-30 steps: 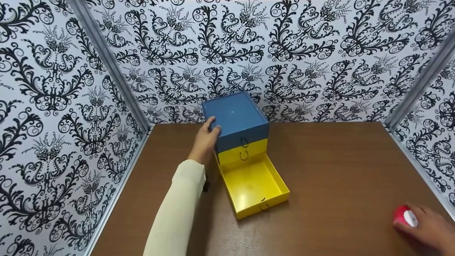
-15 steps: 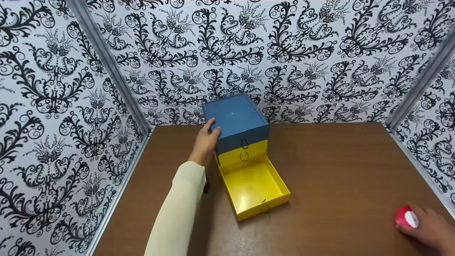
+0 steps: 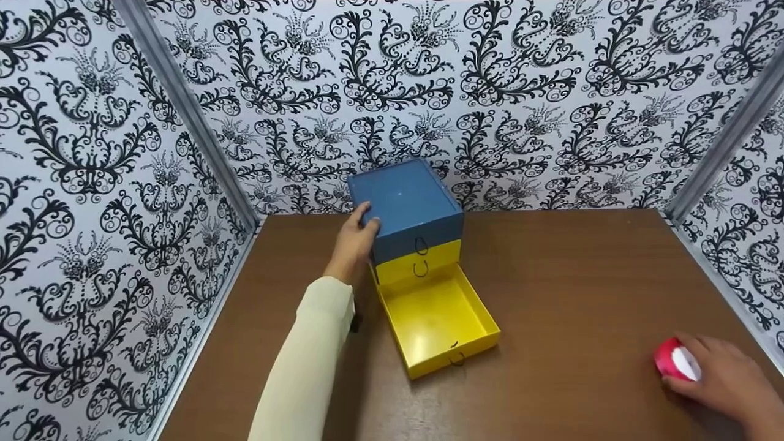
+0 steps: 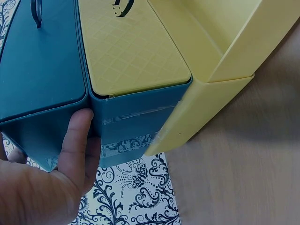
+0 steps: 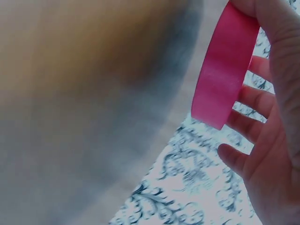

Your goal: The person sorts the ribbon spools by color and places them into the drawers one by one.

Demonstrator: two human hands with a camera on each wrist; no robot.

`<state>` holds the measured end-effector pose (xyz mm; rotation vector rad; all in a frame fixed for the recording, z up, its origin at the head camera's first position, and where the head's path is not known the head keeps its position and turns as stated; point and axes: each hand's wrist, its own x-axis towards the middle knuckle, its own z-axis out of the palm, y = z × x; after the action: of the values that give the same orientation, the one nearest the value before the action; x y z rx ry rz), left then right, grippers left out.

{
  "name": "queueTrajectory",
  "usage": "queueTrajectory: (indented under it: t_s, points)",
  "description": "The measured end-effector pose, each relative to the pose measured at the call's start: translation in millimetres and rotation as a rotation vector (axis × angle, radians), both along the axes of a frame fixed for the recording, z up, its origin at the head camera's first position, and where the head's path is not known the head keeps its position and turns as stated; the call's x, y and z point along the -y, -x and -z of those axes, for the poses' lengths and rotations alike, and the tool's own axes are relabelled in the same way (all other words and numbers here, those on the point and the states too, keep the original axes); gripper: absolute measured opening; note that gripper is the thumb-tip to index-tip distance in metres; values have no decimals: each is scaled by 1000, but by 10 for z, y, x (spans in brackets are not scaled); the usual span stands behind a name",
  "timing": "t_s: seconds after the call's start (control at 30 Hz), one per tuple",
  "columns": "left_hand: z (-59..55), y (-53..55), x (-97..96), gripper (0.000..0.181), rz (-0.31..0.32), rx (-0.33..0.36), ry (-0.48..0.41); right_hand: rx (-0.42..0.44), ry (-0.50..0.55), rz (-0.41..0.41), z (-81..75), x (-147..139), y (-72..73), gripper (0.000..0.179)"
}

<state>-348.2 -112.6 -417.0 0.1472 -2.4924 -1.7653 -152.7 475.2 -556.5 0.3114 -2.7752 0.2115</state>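
My left hand [image 3: 355,242] rests against the left side of a stacked drawer unit [image 3: 404,193] with a blue top, its fingers touching the upper edge. In the left wrist view, fingers [image 4: 77,136] press the side of the blue part, beside a yellow drawer front [image 4: 133,51]. Below, a yellow drawer [image 3: 438,312] stands pulled out toward me, with a dark loop handle on its front. On the right, my right hand [image 3: 723,380] grips a roll of pink ribbon [image 3: 666,360] with a white side, just above the table or touching it; I cannot tell which.
The brown table [image 3: 582,275] carries the drawer unit near its back edge. Patterned black-and-white walls [image 3: 520,104] enclose the back and sides, with grey metal strips [image 3: 190,116] along the corners.
My right hand has moved left and slightly away from me with the ribbon roll. The left hand and the drawer unit have stayed in place.
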Motion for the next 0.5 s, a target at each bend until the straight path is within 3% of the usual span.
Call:
queueTrajectory:
  t_s: [0.27,0.5]
  points:
    - [3,-6,1,50,12,-21,-29,-107,-51,-132,-234,322,197,86]
    - [-8,-23,-18,50,1,40,-71,-138,-71,-210,-396,582,330,85]
